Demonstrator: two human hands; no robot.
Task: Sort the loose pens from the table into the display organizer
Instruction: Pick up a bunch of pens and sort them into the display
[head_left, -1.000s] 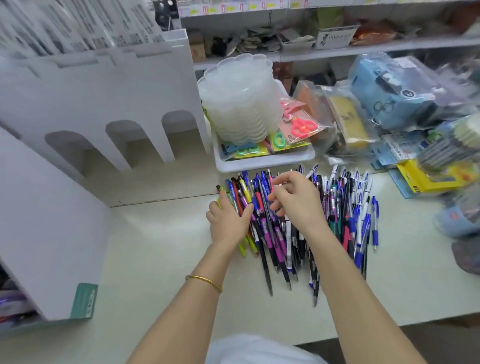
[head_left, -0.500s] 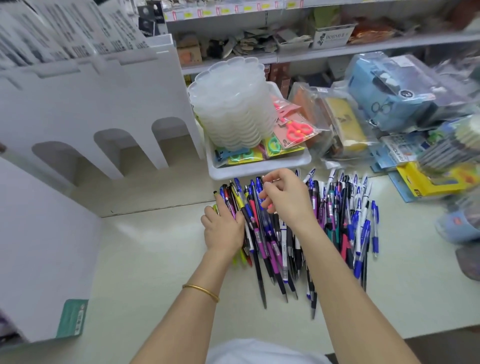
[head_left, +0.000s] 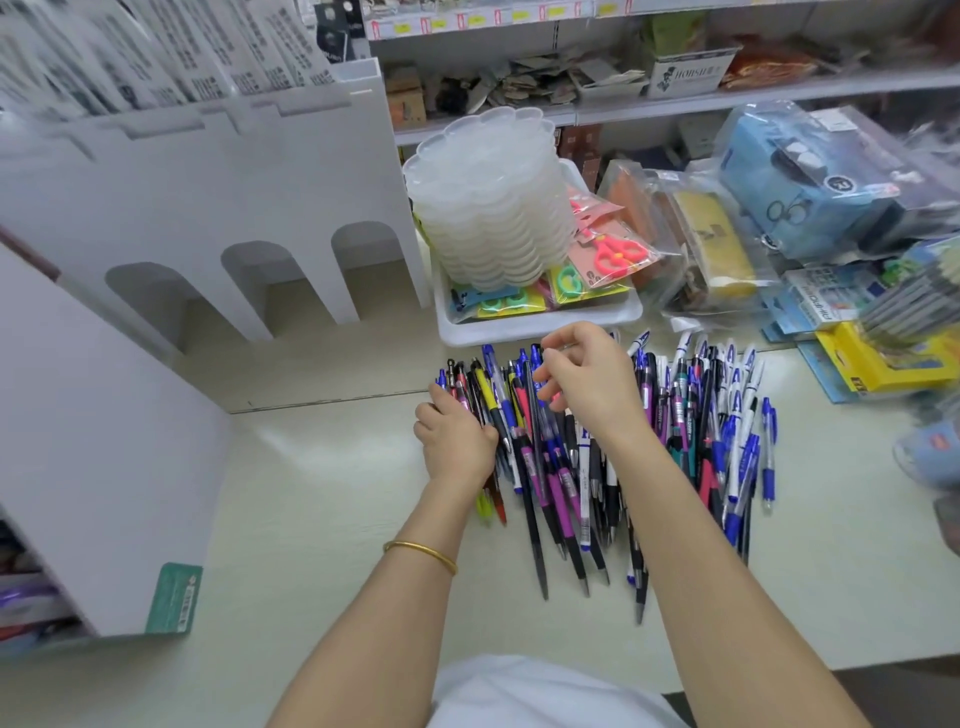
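Observation:
A heap of loose pens (head_left: 691, 431) in blue, black, purple and white lies across the table (head_left: 311, 519), tips pointing toward me. The white display organizer (head_left: 208, 208) with three arched openings stands at the back left. My left hand (head_left: 457, 441) lies on the heap's left edge, with its fingers curled round a small bunch of pens. A yellow and a red tip stick out below that palm. My right hand (head_left: 587, 384) hovers over the far ends of the pens. Its thumb and forefinger pinch the top of a dark pen (head_left: 535, 519).
A white tray (head_left: 540, 325) with a stack of clear plastic palettes (head_left: 493, 208) and packaged scissors stands just behind the pens. Bagged pencil cases and yellow boxes (head_left: 878, 364) crowd the right side. A white panel (head_left: 104, 467) rises at the near left, and shelves run behind.
My right hand has shifted slightly toward the far ends of the pens. My left hand stays on the same bunch. The view has tilted a little.

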